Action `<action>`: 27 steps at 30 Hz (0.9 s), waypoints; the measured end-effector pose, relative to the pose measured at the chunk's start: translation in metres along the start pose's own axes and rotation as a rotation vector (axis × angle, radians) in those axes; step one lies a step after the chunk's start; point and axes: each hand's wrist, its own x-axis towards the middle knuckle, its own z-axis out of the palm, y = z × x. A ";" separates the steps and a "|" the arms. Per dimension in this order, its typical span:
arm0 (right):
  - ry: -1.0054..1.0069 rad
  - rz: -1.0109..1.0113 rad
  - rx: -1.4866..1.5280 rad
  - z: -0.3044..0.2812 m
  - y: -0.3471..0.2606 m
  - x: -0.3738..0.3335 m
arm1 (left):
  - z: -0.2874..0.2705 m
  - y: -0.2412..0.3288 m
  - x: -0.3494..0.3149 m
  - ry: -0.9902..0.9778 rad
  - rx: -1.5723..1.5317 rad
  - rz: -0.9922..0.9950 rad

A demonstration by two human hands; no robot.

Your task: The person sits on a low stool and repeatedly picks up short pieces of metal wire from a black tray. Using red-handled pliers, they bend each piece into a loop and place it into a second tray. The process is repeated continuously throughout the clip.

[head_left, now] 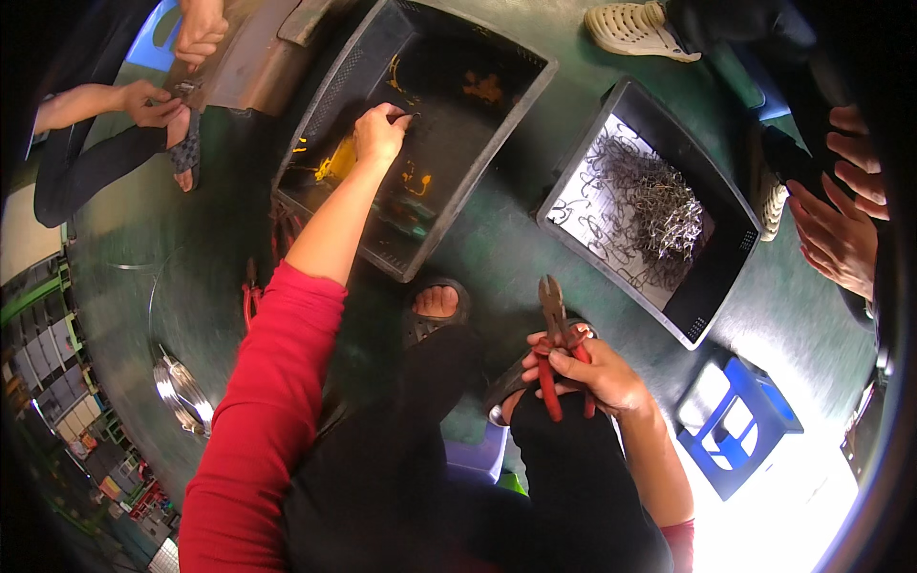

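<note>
My left hand (pixel 379 138) reaches over the black plastic crate (pixel 447 224), fingertips pinched together. A tiny dark bit shows at those fingertips, too small to make out. Yellow stains mark the crate's inside. Over my knee, my right hand (pixel 602 375) is wrapped round pliers (pixel 552 306) with red handles, their metal jaws pointing up and away from me. To the right stands a second black crate (pixel 621 291). A heap of bent wire hooks (pixel 669 215) lies in it on a white sheet, with loose ones scattered on the left side.
Red-handled tools (pixel 250 291) lie left of the first crate. A coil of shiny wire (pixel 181 393) rests on the green floor, with a blue stool (pixel 735 420) at right. Co-workers' hands (pixel 148 103) are at upper left, others (pixel 841 224) at far right. A pale clog (pixel 640 31) is at top.
</note>
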 end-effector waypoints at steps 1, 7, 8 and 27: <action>0.005 -0.001 0.002 0.003 0.001 -0.001 | 0.000 0.000 -0.003 0.038 0.053 0.045; 0.041 -0.118 -0.126 -0.002 -0.005 0.005 | -0.012 0.025 -0.004 -0.181 -0.071 0.087; 0.078 -0.111 -0.153 0.000 -0.007 0.006 | -0.026 0.034 -0.011 -0.298 -0.268 0.049; 0.008 -0.181 -0.479 0.038 -0.043 -0.001 | -0.150 0.110 -0.196 -0.963 -0.903 0.033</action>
